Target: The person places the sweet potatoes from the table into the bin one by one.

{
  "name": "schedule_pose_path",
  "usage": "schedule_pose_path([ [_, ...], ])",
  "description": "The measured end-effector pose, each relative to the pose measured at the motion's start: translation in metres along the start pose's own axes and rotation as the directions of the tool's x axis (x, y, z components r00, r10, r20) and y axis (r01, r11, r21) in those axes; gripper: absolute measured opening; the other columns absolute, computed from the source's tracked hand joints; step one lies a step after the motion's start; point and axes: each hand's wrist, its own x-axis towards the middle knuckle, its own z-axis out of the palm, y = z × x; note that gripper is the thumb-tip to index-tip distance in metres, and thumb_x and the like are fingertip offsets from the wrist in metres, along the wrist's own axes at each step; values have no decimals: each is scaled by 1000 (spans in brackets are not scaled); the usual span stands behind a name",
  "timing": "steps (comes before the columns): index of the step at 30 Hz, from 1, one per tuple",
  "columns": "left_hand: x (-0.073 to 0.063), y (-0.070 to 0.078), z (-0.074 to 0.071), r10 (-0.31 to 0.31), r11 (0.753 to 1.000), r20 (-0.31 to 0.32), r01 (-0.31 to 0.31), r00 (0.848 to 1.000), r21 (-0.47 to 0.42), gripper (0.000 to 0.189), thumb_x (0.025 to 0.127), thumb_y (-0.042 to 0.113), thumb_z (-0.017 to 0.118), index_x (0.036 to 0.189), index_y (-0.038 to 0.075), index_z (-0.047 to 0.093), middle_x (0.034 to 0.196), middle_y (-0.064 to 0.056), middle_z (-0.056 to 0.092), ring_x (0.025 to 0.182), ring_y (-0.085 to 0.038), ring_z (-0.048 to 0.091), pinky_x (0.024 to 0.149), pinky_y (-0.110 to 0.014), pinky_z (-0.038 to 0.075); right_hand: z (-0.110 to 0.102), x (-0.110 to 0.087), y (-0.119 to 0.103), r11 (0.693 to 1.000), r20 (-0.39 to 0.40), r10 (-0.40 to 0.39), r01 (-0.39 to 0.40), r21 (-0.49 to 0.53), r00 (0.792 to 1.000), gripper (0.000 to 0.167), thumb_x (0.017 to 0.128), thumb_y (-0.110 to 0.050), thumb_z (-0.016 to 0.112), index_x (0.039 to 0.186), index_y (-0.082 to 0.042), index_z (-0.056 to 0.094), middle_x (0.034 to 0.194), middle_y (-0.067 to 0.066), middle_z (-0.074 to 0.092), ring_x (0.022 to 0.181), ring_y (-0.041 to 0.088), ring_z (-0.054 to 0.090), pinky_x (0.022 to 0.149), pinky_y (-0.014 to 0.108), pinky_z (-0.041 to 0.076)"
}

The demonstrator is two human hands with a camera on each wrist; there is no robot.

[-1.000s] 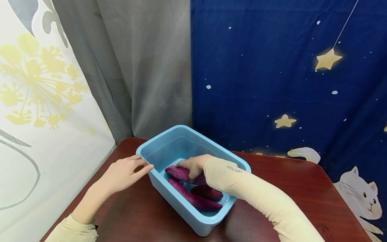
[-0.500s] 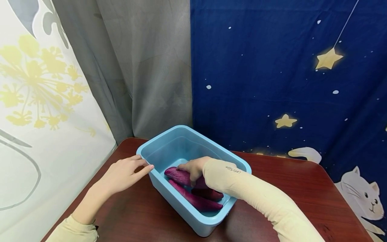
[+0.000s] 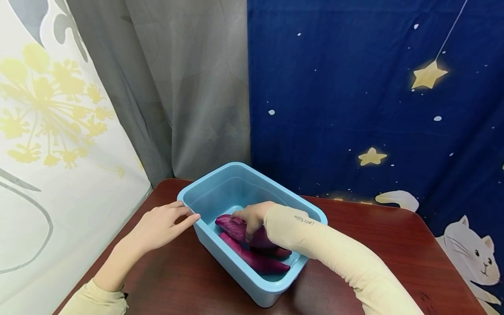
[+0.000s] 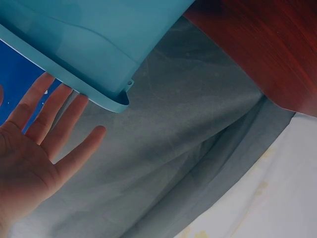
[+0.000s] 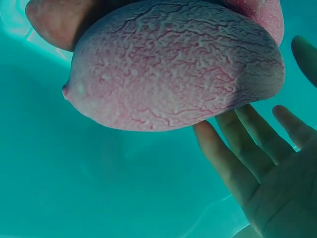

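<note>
Inside a light blue plastic bin [image 3: 232, 258], my right hand [image 3: 256, 216] holds a purple sweet potato [image 3: 232, 227], thumb on its near side and fingers on its far side. Up close in the right wrist view, its wrinkled skin shows, with several fingertips [image 5: 202, 126] at its edge. A longer sweet potato [image 3: 256, 258] lies along the bin's near wall. Partly covered beneath the held one is a darker third [image 3: 277, 252]. My left hand [image 3: 165, 225] rests at the bin's left rim, its fingers extended in the left wrist view.
The bin stands on a reddish-brown wooden table [image 3: 354, 253]. Behind the table hang a grey curtain [image 3: 212, 109] and a blue star-patterned curtain [image 3: 334, 109]. A white patterned curtain [image 3: 71, 197] hangs along the left.
The sweet potato in my right hand has shifted slightly toward the near side and covers more of the dark one. My left hand stays in place at the rim.
</note>
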Motion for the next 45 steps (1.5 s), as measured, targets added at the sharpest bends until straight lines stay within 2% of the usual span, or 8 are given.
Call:
schedule_pose_path([
  [7,-1,1,0,-9,1000,2,9,1000,-2,38,86,50,46,94,19,67,93,6,57,84,-16,57,64,-38,44,-8,-10,0,999,-18,-2,3,38,1000,73,70,-27,74,133,-29,37,120,-1,49,107,15,43,83,36,40],
  [11,-2,1,0,-14,1000,2,14,1000,-1,38,86,50,46,94,19,67,93,6,57,84,-16,57,64,-39,44,-18,-18,1,999,-35,-24,24,20,999,73,73,-28,72,135,-28,33,126,2,45,115,16,39,86,35,38],
  [17,-2,2,0,-17,1000,2,17,1000,6,37,86,49,47,95,19,67,94,5,57,84,-16,57,64,-39,44,-32,-32,3,998,-81,-57,54,-45,995,71,75,-31,70,136,-27,33,125,1,46,113,15,41,88,35,36],
  [24,-1,2,0,-15,1000,3,15,1000,5,38,86,50,47,95,18,67,95,4,57,85,-17,57,64,-40,45,-45,-50,3,997,-125,-71,65,-49,990,66,76,-31,69,133,-29,37,123,0,46,112,15,39,84,35,39],
  [31,-2,4,-2,-17,1000,4,17,1000,2,40,86,50,47,96,17,67,95,3,57,85,-17,57,64,-40,45,-54,-68,9,992,-160,-124,124,-10,979,65,77,-29,68,134,-25,37,122,1,46,92,11,51,76,28,43],
  [39,-2,5,-2,-20,1000,6,20,1000,2,41,86,51,46,96,17,67,97,2,57,87,-18,57,65,-41,45,-59,-97,22,987,-229,-148,160,33,962,63,78,-27,67,133,-23,38,123,1,46,101,16,51,76,29,44],
  [45,-4,4,-2,-15,1000,-1,15,1000,0,40,86,50,47,97,17,66,99,2,57,87,-18,57,65,-41,45,-59,-122,34,984,-282,-164,176,19,945,62,80,-29,65,134,-21,37,122,1,46,104,19,50,78,30,43],
])
